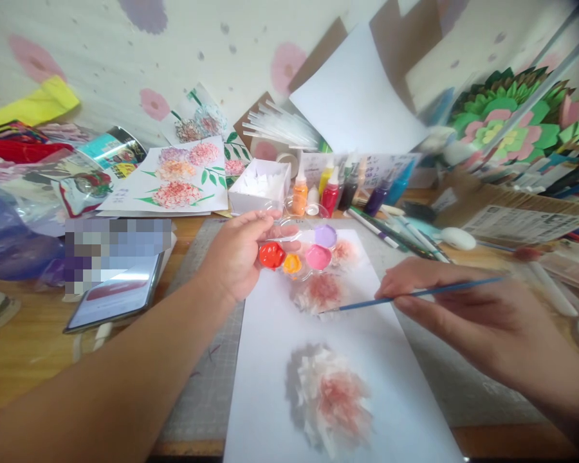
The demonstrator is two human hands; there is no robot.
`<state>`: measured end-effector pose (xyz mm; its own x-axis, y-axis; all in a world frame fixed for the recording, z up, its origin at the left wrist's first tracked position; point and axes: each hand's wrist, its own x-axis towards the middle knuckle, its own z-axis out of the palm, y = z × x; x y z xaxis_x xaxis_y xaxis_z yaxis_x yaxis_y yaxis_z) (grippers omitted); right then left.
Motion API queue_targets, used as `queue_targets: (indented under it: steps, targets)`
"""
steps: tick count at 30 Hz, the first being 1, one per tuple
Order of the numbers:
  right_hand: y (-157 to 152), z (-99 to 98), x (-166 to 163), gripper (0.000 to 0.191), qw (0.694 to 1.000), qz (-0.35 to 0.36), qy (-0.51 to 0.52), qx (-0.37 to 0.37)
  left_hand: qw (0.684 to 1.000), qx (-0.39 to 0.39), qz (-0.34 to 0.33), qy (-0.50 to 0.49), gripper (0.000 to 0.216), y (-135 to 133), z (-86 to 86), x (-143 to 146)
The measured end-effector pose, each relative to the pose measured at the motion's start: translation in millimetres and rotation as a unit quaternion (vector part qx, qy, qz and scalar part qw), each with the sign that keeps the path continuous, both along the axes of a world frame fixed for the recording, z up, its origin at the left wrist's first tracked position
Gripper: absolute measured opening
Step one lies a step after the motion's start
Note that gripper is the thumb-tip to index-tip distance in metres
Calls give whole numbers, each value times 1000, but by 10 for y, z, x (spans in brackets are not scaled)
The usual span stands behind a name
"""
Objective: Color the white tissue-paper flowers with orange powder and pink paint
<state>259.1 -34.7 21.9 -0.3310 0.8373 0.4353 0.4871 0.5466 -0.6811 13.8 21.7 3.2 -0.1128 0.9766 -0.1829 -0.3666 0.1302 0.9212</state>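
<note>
My left hand (238, 252) grips a clear paint palette (296, 228) by its left side, above the far end of a white sheet (275, 334). Red paint (272, 255), orange paint (292, 263), pink paint (319, 256) and lilac paint (325, 235) sit in its wells. In my right hand (444, 315) is a thin blue paintbrush (367, 303), pinched between thumb and fingers. Its tip lies at the lower edge of a ruffled white flower with a reddish middle (322, 290). Nearer me on the sheet is a larger ruffled flower (335, 399); a smaller one (345, 253) shows behind the palette.
A phone (118, 289) rests at left beside my forearm. Paint bottles (330, 191), a white box (260, 186) and flower pictures (168, 177) line the back. Pens (374, 228) and a cardboard box (511, 212) are at right. A grey cutting mat (197, 366) lies under the sheet.
</note>
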Motion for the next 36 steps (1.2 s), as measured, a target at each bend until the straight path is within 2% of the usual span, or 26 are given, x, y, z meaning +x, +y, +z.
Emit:
queue_targets:
  steps: [4,8,11,16,22,27,31,36]
  targets:
    - [14,19,53,6,998,-60,20,-3,1000,1,-10,-3,8,-21,-2,1]
    - [46,1,125,6,984,-141,99,-37,999,-12,-42,-7,11,-36,-1,11]
    - [88,-45,118,9,975,-167,139,-36,998,-23,-55,-3,14,-38,-13,15]
    - [130,-109,69,13,973,-162,158,-45,998,-21,-63,8,13,-43,-30,8]
    - [88,-48,62,10,976,-189,104,-21,998,-20,-61,2,13,-42,-17,3]
    - [58,-44,95,10,967,-181,163,-70,999,-7,-47,3,12,-19,-13,-3]
    - [76,-97,85,12,984,-130,91,-81,999,-6,-41,2,12,-1,-9,-3]
    - [86,-111,43,14,991,-113,35,-59,1000,4,-23,-6,10,-1,-4,5]
